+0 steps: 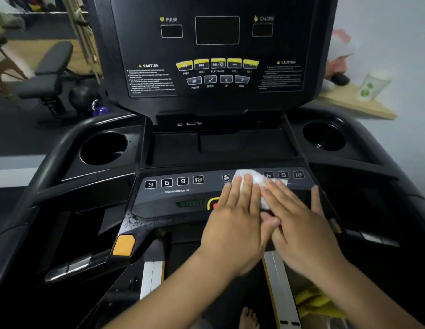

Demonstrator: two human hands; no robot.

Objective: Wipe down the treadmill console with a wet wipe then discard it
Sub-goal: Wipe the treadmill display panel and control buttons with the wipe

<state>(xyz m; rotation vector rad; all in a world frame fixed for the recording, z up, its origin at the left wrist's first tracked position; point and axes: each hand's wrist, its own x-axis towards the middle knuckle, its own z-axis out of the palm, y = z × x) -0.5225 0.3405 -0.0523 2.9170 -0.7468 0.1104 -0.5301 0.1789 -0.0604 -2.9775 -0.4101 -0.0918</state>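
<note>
Console (173,198) (black): hands press wipe (250,178).

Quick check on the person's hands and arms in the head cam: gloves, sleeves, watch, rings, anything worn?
Nothing worn that shows. The left hand and right hand are bare: no gloves, no rings visible on the fingers. Both forearms are uncovered as far as the frame's lower edge, with no sleeve cuff, watch or wristband in view.

Weight bench (49,74), purple kettlebell (100,109), wipes canister (372,85)
</note>
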